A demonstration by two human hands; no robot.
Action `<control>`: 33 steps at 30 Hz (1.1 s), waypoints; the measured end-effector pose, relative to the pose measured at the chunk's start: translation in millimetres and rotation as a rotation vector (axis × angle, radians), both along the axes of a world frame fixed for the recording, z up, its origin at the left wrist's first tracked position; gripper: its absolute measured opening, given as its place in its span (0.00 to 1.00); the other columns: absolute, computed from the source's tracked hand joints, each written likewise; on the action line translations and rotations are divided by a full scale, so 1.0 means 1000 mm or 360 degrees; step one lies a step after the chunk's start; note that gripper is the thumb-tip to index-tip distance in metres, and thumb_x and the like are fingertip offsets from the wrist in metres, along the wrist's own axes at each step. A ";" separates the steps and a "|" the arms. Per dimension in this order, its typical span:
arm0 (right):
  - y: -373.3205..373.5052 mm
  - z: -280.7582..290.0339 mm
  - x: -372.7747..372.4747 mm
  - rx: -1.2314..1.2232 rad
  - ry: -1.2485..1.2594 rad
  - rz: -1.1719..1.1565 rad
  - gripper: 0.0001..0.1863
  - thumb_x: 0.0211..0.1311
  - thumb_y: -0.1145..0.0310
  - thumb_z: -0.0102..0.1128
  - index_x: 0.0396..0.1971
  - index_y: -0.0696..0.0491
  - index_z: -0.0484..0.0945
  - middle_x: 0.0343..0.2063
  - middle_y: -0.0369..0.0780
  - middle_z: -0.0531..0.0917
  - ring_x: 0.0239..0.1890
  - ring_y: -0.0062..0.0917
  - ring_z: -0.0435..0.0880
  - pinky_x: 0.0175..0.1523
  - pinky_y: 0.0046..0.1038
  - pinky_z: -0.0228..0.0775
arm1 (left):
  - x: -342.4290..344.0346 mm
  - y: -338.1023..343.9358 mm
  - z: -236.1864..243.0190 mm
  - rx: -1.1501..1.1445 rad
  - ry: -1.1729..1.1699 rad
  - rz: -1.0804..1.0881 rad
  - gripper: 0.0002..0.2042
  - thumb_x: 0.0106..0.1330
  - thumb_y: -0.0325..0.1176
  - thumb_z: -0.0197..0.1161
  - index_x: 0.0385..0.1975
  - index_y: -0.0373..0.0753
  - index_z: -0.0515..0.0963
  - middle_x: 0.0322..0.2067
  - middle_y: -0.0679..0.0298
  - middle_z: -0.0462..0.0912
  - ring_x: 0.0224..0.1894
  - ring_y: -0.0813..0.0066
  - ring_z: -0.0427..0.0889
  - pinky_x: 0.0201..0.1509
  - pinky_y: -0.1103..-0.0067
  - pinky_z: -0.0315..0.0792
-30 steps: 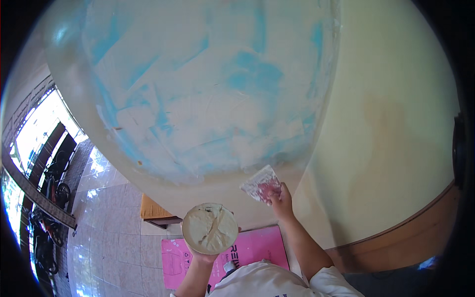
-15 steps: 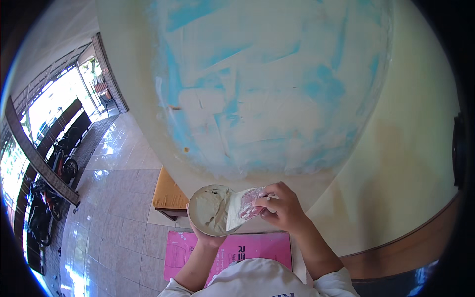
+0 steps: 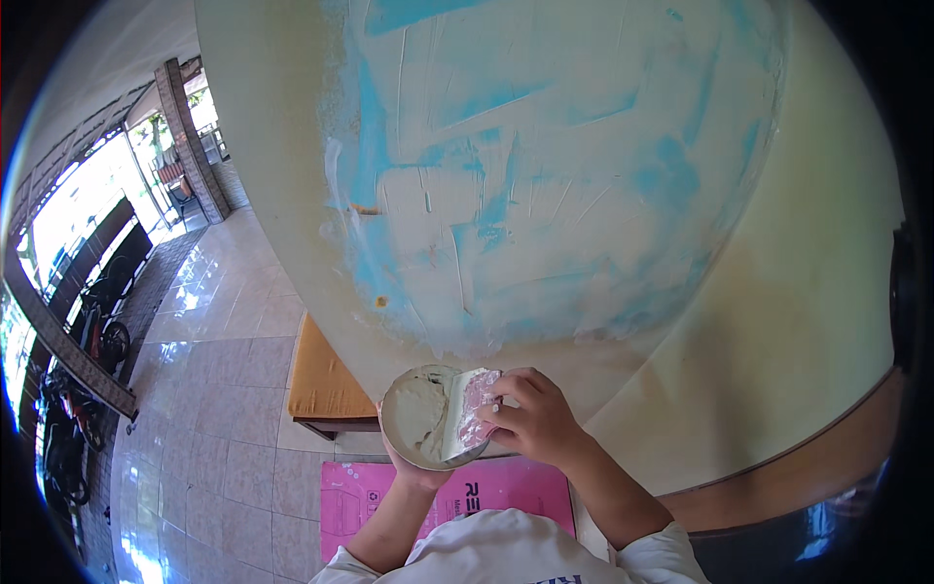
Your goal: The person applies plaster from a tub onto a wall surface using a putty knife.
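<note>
The pink scraper [image 3: 475, 417] dips into white paste [image 3: 416, 411] inside a round bowl [image 3: 386, 438], pinched between the right hand's [image 3: 533, 417] thumb and fingers. The left hand [image 3: 416, 471] cups the bowl from below. Beyond stands a blue-and-white smeared wall [image 3: 555, 243]; left, an orange-topped bench [image 3: 329, 382]; beneath, pink cardboard [image 3: 355, 506] on the tiled floor [image 3: 229, 467].

Access to the left half of the bowl [image 3: 471, 456] is open from above; the scraper [image 3: 475, 407] and right hand [image 3: 537, 417] obstruct its right. The wall [image 3: 574, 234] bounds passage ahead.
</note>
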State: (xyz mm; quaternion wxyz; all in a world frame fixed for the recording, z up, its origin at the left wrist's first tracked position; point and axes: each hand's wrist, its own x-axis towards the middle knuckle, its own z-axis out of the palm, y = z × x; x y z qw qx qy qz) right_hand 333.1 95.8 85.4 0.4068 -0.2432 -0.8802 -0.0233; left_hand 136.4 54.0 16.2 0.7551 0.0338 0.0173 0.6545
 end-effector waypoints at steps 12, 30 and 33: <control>0.009 -0.072 0.011 -0.1285 0.1093 0.0074 0.15 0.58 0.73 0.71 0.44 0.52 0.77 0.41 0.40 0.83 0.39 0.26 0.85 0.44 0.26 0.77 | -0.028 0.006 0.000 0.0053 0.0087 -0.0219 0.37 0.67 0.68 0.49 0.68 0.48 0.67 0.67 0.56 0.69 0.67 0.45 0.69 0.70 0.41 0.60; 0.083 -0.143 0.006 -0.1770 0.2276 -0.0375 0.15 0.67 0.56 0.67 0.43 0.51 0.78 0.29 0.33 0.83 0.22 0.16 0.79 0.20 0.20 0.65 | -0.053 0.004 -0.059 0.0174 0.0588 -0.0226 0.38 0.70 0.65 0.49 0.75 0.52 0.53 0.73 0.56 0.56 0.74 0.46 0.59 0.74 0.37 0.50; 0.086 -0.169 0.015 -0.1644 0.2169 -0.0579 0.15 0.68 0.57 0.66 0.44 0.51 0.78 0.29 0.33 0.83 0.21 0.14 0.77 0.19 0.19 0.62 | -0.052 0.000 -0.056 0.0114 0.0832 -0.0168 0.38 0.69 0.66 0.49 0.74 0.52 0.55 0.73 0.54 0.57 0.74 0.46 0.58 0.74 0.36 0.49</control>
